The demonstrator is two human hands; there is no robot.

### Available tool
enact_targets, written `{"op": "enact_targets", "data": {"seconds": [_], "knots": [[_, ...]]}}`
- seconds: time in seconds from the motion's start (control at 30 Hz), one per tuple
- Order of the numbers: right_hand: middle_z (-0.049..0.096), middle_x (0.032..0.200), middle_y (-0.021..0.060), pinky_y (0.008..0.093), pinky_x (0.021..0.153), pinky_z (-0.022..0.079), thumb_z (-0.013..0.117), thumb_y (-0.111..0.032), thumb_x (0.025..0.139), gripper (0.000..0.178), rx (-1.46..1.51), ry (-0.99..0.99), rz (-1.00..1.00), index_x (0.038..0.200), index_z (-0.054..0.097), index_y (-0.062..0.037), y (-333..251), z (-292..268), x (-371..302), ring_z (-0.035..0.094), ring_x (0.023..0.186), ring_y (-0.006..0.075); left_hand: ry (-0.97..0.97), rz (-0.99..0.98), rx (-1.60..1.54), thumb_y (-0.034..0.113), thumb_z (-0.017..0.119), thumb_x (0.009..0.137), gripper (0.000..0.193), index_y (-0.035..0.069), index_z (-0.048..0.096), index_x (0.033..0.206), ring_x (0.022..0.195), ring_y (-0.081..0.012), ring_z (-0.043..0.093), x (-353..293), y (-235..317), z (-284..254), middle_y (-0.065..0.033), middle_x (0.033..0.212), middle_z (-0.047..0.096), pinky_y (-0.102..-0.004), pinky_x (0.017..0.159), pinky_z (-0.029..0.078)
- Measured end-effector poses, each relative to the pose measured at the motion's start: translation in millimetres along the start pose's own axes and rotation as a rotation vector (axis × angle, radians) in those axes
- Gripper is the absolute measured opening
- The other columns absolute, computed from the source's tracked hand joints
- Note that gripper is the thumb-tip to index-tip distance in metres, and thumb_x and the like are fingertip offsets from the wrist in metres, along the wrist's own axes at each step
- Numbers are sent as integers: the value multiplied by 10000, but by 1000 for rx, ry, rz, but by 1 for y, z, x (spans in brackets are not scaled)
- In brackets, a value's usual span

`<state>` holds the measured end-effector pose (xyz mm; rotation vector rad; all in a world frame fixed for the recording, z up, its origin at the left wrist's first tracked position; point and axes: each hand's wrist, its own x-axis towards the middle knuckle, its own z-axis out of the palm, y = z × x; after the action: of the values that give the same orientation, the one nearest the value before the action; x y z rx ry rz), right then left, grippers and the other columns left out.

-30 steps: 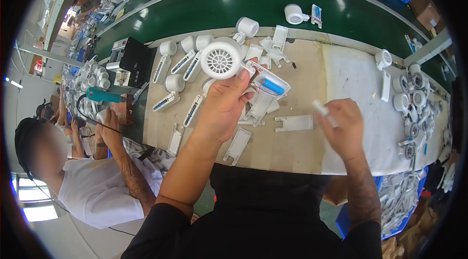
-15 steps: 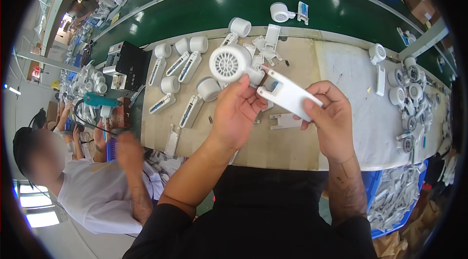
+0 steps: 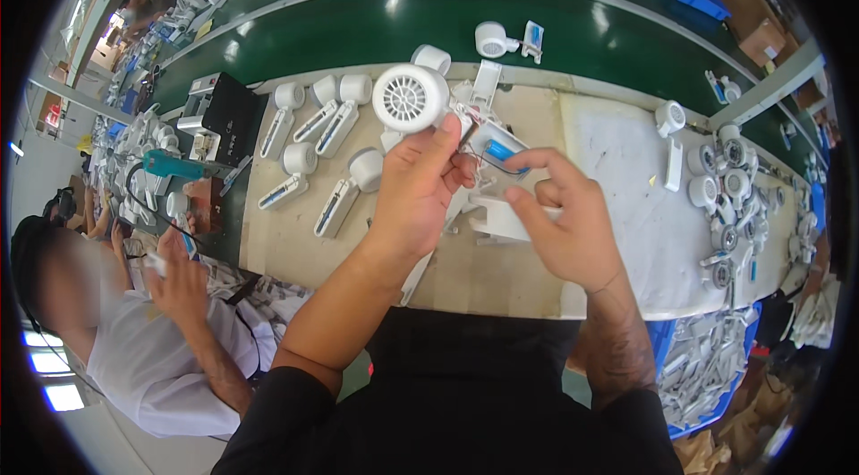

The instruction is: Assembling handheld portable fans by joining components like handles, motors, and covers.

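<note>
My left hand [image 3: 413,193] grips a white handheld fan [image 3: 410,99] by the neck below its round grille. Beside that neck, an uncovered white handle part shows a blue battery [image 3: 499,150] and thin wires. My right hand [image 3: 573,229] is at the battery's right end, its index finger extended close to it and its thumb apart. Under the right thumb appears a white plastic shell [image 3: 501,217]; whether it touches the hand I cannot tell. Several fans with open handles, one of them a fan [image 3: 338,198], lie on the tabletop to the left.
A green conveyor belt [image 3: 358,28] runs behind the table, carrying another fan [image 3: 492,39]. More fans [image 3: 734,184] are heaped at the right edge. A blue crate [image 3: 662,341] of white parts stands below right. At left, a co-worker [image 3: 170,341] sits near a black machine [image 3: 219,122].
The long white handle piece no longer lies across my right fingers. The blue battery is now in full view, and my right thumb and index finger have parted.
</note>
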<state>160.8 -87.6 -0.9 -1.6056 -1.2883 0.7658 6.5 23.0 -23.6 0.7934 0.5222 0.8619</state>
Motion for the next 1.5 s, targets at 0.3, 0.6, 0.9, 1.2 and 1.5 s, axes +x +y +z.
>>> {"op": "enact_targets", "data": {"seconds": [0.3,0.6,0.9,1.2,1.5], "knots": [[598,622,130,398,520,464,723,-148,848,120,-270,170,-206,884,630,-80,-4,34,12,615,546,318,-7,33,-42,282,628,995,240,54,689,1037,725,-67,571,-3,3,-3,12,880,664,-231,671,466],[560,618,-11,215,546,365,672,-70,905,73,-17,-15,56,947,624,-35,10,-11,5,439,593,31,22,-26,-65,242,643,983,199,53,693,1026,776,-93,595,-5,-2,-12,-9,918,675,-252,725,485],[602,701,-49,219,734,397,676,-62,915,243,366,49,-18,1156,649,-41,13,-6,-6,500,706,36,49,-5,-124,355,495,1022,379,29,604,1181,901,-153,636,-5,-7,-7,-76,1067,684,-323,822,516],[646,854,-22,309,907,287,723,-130,872,190,-33,157,-264,1059,695,-118,15,5,5,567,838,103,-140,19,10,288,539,1012,418,-13,565,1302,913,-106,621,-19,-11,-14,-63,1137,669,-266,754,494],[646,820,9,371,839,398,825,-161,723,343,-169,591,-561,1018,670,-78,3,8,-2,581,875,221,-34,171,166,123,745,888,412,-15,607,1252,805,-98,628,-34,6,1,-152,1144,696,-227,610,488]]}}
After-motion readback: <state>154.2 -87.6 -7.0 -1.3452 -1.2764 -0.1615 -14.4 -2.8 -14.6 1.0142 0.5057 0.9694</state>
